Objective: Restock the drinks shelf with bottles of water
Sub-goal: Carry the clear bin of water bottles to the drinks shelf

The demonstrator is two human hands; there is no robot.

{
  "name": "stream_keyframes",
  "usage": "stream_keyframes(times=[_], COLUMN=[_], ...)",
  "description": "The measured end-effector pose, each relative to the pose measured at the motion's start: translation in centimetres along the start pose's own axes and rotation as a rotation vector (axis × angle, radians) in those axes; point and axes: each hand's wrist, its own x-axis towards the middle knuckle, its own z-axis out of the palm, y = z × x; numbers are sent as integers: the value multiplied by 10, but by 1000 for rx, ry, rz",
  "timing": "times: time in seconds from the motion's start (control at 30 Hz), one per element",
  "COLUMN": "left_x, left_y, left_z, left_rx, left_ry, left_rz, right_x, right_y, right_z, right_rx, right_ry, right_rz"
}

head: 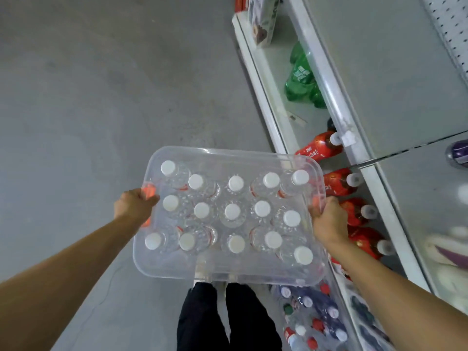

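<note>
Fifteen water bottles (232,212) with white caps are carried upright in a clear tub (177,271), held above the floor beside the drinks shelf (263,97). Its ends are gripped by the left hand (134,205) and right hand (326,221), fingers curled around the rim.

I see open grey concrete floor (88,97) to my left, free passage there, white metal drinks shelf (266,102) close on right, its upper ledge overhanging btwn me & red-labelled bottles w/ white caps (336,184), bare shelf gap beside green plastic bottles (301,77)
</note>
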Motion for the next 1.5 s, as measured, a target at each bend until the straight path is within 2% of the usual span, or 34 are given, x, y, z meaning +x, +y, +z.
stream_keyframes(times=[0.43,0.73,1.03,1.5], left_x=[131,190,216,221], left_y=[-24,-25,-20,-10], left_z=[158,244,272,286], left_rx=[27,22,-1,59], left_ry=[-18,-17,24,86], left_rz=[18,25,34,68], right_x=[124,189,234,249], right_y=[74,123,135,134], right_z=[149,221,252,257], right_rx=[-72,-94,-64,-119], right_ry=[17,33,52,54], right_rz=[27,50,24,55])
